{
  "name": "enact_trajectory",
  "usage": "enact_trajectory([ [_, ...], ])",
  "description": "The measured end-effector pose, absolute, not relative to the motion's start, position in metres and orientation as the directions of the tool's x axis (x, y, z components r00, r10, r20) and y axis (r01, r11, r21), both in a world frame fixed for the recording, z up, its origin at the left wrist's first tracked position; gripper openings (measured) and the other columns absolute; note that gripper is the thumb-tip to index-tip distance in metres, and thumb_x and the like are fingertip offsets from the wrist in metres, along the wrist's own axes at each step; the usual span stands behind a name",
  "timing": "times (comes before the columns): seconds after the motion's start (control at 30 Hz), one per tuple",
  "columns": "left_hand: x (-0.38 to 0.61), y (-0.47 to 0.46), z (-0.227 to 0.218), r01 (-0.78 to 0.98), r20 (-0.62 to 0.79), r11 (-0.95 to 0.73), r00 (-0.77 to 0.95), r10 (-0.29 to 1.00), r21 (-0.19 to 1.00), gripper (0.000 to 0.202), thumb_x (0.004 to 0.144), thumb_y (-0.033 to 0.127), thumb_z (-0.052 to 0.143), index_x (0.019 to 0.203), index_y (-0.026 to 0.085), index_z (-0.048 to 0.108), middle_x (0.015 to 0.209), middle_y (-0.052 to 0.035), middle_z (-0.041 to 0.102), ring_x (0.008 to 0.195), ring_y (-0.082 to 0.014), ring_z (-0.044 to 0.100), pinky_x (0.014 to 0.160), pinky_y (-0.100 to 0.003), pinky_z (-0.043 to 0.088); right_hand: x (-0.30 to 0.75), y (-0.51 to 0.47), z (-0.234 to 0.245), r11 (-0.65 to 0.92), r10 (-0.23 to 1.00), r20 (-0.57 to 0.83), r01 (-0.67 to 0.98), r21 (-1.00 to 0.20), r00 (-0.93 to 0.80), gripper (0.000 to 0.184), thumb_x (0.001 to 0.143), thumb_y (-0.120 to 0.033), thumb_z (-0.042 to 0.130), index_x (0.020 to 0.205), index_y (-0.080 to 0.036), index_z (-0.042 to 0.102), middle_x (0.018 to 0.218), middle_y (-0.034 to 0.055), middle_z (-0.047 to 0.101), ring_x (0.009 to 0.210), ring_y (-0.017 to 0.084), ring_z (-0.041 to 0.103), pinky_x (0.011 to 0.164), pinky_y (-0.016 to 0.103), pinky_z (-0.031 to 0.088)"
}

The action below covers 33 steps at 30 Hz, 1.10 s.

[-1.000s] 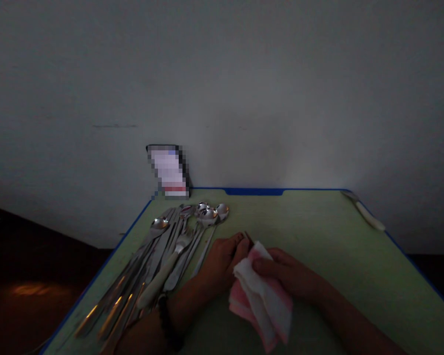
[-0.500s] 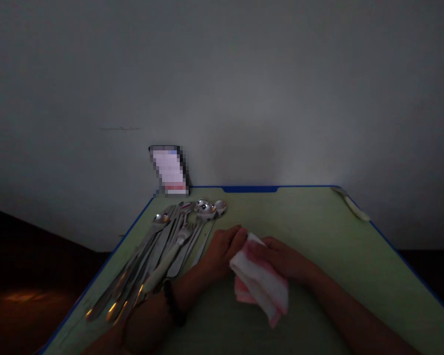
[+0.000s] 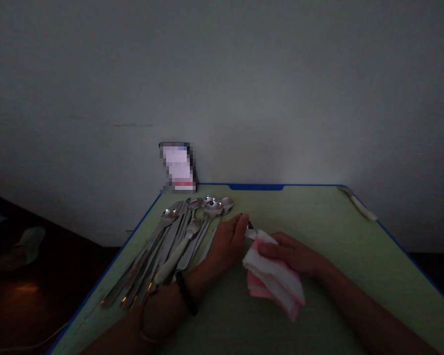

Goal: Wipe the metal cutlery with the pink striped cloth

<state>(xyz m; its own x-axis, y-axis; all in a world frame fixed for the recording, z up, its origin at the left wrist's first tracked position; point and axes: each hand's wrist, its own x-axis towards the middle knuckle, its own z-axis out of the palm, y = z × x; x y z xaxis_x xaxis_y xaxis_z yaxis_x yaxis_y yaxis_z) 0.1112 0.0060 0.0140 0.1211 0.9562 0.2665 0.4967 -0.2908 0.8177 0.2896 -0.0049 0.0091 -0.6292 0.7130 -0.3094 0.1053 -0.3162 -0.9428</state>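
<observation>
My left hand (image 3: 226, 241) is closed around one end of a thin metal utensil (image 3: 250, 230) whose type I cannot make out in the dim light. My right hand (image 3: 288, 254) pinches a white and pink cloth (image 3: 272, 273) wrapped round the utensil's other end. Both hands rest near the middle of the green table (image 3: 318, 231). Just left of my left hand lies a row of several metal spoons, forks and knives (image 3: 177, 241), one with a white handle.
A white-handled utensil (image 3: 358, 204) lies alone at the table's far right corner. A small blurred card (image 3: 178, 167) leans against the white wall (image 3: 222, 98) behind the table. The table has a blue rim (image 3: 255, 187). Dark floor lies to the left.
My hands have drawn slightly apart, and a short stretch of the metal utensil now shows between them. The cloth has shifted a little right with my right hand.
</observation>
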Motion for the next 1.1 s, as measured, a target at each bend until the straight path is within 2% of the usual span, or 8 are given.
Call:
enact_trajectory([
  [0.1,0.111,0.008,0.012,0.480,0.244,-0.243,0.061,0.968,0.843,0.040,0.090,0.039,0.030,0.059,0.018,0.043,0.053,0.0029,0.045,0.049,-0.0109,0.043,0.047,-0.024,0.031,0.302,0.001,0.010,-0.336,0.705,-0.336,0.124,-0.934,-0.624,0.036,0.071,-0.047,0.065,0.075,-0.011,0.062,0.061,-0.0006,0.060,0.047,0.007,0.047,0.043,0.017,0.032],
  [0.27,0.110,0.013,0.010,0.442,0.202,-0.194,0.029,0.979,0.876,0.040,0.091,0.042,0.028,0.061,0.019,0.042,0.052,0.0029,0.043,0.046,-0.0113,0.042,0.044,-0.024,0.032,0.313,0.008,0.010,-0.369,0.776,-0.302,-0.010,-0.929,-0.553,0.038,0.069,-0.048,0.066,0.074,-0.010,0.062,0.060,0.0001,0.060,0.047,0.007,0.049,0.043,0.018,0.034],
  [0.37,0.110,0.013,0.011,0.431,0.194,-0.193,0.044,0.980,0.881,0.039,0.091,0.040,0.026,0.062,0.020,0.042,0.054,0.0017,0.046,0.047,-0.0119,0.043,0.044,-0.024,0.032,0.313,0.008,0.008,-0.348,0.786,-0.274,-0.029,-0.937,-0.554,0.037,0.069,-0.046,0.066,0.073,-0.010,0.062,0.061,0.0005,0.060,0.048,0.008,0.050,0.044,0.018,0.035],
  [0.5,0.113,0.009,0.013,0.451,0.201,-0.229,0.112,0.973,0.863,0.040,0.091,0.037,0.026,0.061,0.019,0.044,0.053,0.0017,0.047,0.048,-0.0124,0.044,0.046,-0.025,0.031,0.311,0.006,0.007,-0.329,0.780,-0.303,0.053,-0.943,-0.548,0.036,0.071,-0.046,0.064,0.068,-0.010,0.062,0.060,0.0004,0.060,0.048,0.007,0.049,0.045,0.019,0.035],
  [0.63,0.114,0.004,0.012,0.455,0.202,-0.282,0.217,0.955,0.845,0.039,0.090,0.040,0.031,0.063,0.018,0.049,0.054,0.0023,0.048,0.051,-0.0125,0.046,0.049,-0.024,0.031,0.309,0.007,0.009,-0.325,0.733,-0.335,0.127,-0.937,-0.592,0.032,0.069,-0.042,0.066,0.075,-0.011,0.063,0.065,0.0004,0.062,0.052,0.009,0.052,0.046,0.018,0.037],
  [0.83,0.112,0.002,0.007,0.404,0.209,-0.311,0.278,0.938,0.860,0.047,0.094,0.039,0.012,0.071,0.018,0.047,0.052,0.0049,0.040,0.046,-0.0101,0.038,0.046,-0.022,0.030,0.311,0.008,0.011,-0.337,0.749,-0.343,0.119,-0.934,-0.567,0.032,0.070,-0.043,0.064,0.071,-0.011,0.060,0.053,-0.0028,0.057,0.042,0.006,0.046,0.040,0.018,0.031],
  [0.97,0.111,0.006,0.011,0.446,0.229,-0.333,0.271,0.935,0.831,0.038,0.091,0.037,0.026,0.063,0.018,0.043,0.054,0.0041,0.042,0.051,-0.0105,0.041,0.049,-0.022,0.030,0.309,0.007,0.013,-0.327,0.726,-0.349,0.150,-0.933,-0.593,0.033,0.071,-0.045,0.063,0.070,-0.012,0.058,0.054,-0.0035,0.055,0.041,0.005,0.044,0.039,0.017,0.030],
  [1.1,0.111,0.009,0.012,0.492,0.235,-0.349,0.279,0.931,0.797,0.036,0.089,0.034,0.032,0.058,0.017,0.042,0.051,0.0049,0.037,0.050,-0.0100,0.038,0.048,-0.022,0.026,0.304,0.008,0.016,-0.220,0.733,-0.352,0.287,-0.932,-0.582,0.036,0.074,-0.049,0.059,0.070,-0.013,0.059,0.055,-0.0026,0.055,0.042,0.006,0.044,0.039,0.017,0.030],
])
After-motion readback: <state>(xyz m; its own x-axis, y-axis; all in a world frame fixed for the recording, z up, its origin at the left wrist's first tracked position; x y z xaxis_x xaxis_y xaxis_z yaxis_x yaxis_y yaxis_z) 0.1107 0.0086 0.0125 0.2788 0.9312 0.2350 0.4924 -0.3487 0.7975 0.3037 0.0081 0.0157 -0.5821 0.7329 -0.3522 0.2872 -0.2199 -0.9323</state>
